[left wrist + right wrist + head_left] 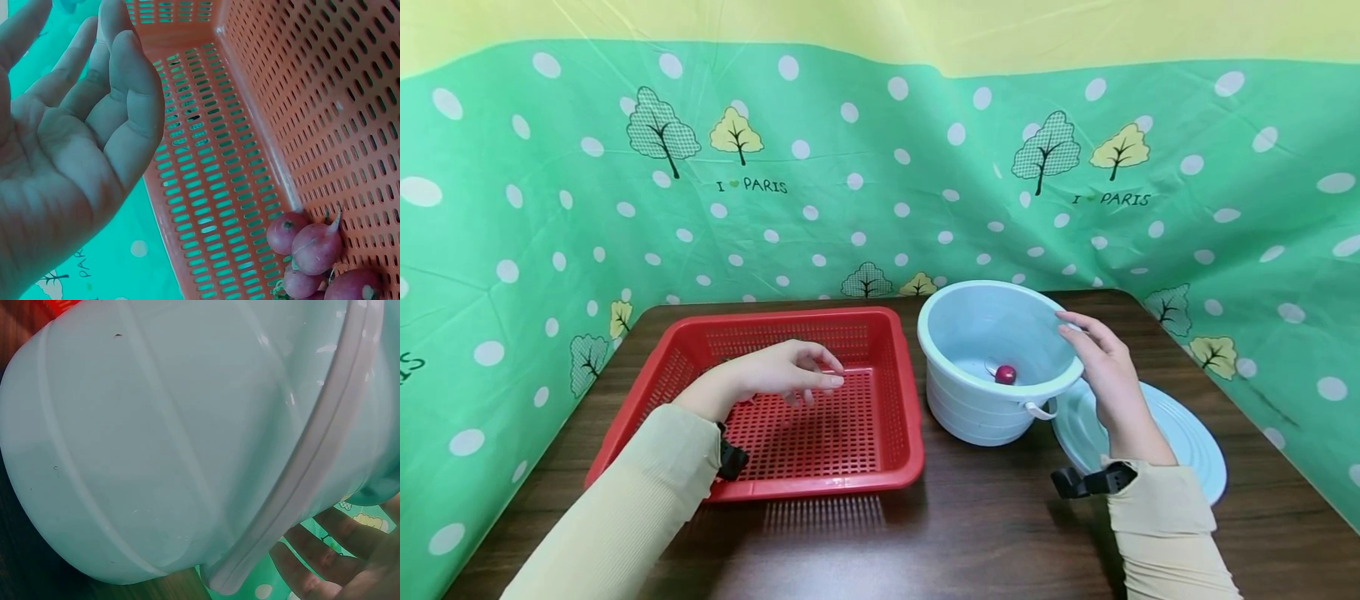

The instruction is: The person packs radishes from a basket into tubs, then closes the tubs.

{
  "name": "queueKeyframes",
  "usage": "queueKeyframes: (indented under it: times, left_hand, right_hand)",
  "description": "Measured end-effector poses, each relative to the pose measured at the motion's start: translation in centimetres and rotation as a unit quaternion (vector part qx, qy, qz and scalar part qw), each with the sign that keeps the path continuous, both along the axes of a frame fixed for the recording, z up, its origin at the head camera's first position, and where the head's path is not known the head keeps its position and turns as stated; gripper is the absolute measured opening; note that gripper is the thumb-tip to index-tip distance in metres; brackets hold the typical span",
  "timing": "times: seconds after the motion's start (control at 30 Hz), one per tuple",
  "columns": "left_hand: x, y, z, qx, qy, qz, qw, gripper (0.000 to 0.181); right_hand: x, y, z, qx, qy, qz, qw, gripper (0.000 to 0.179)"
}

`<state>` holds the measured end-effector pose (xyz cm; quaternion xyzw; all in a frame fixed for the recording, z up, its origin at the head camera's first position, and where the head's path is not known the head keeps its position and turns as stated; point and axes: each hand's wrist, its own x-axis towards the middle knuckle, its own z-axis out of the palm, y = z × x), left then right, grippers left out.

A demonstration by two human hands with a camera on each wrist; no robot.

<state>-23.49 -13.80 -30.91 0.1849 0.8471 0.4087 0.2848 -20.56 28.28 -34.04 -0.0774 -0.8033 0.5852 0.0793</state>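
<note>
My left hand (790, 371) hovers over the red basket (910, 442) with its fingers loosely bent and nothing in them. In the left wrist view its palm (56, 156) is bare, and several radishes (317, 247) lie bunched in a corner of the basket. My right hand (1105, 375) is at the right side of the light blue bucket (977, 417), fingertips right at the rim. The right wrist view has its fingers (340, 534) extended and spread apart beside that rim. One radish (1005, 375) lies on the bucket's floor.
A round light blue lid (1187, 433) lies on the dark wooden table (955, 517), partly under my right arm. The bucket has a small white handle lug (1039, 411) facing me. A green dotted cloth (820, 208) hangs behind the table and along its sides.
</note>
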Motion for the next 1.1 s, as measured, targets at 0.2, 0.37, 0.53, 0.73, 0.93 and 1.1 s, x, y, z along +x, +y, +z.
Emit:
queueKeyframes:
  times: [0.2,0.37,0.53,0.73,0.93,1.1]
  left_hand:
    - [0.1,-0.2,-0.1,-0.009,-0.004,0.0,1.0,0.035]
    - [0.1,-0.6,-0.2,-0.023,-0.004,0.005,0.9997,0.038]
    - [0.0,-1.3,-0.4,-0.033,0.004,0.007,0.9994,0.04]
    - [-0.5,-2.4,-0.5,-0.033,0.008,0.02,0.9992,0.041]
    - [-1.1,-3.6,-0.9,-0.042,0.008,0.047,0.998,0.043]
    - [-1.5,-4.5,-1.4,-0.025,0.008,0.076,0.9968,0.046]
  right_hand:
    - [0.0,0.1,0.0,-0.005,0.001,0.001,1.0,0.053]
    - [0.0,0.1,-0.1,-0.011,0.003,0.003,0.9999,0.052]
    - [0.1,0.1,-0.1,-0.005,0.004,0.002,1.0,0.052]
    - [0.1,0.2,-0.1,0.003,0.002,0.003,1.0,0.052]
    - [0.1,0.2,-0.1,-0.004,0.004,0.007,1.0,0.053]
    - [0.1,0.1,-0.1,-0.013,0.01,0.009,0.9998,0.053]
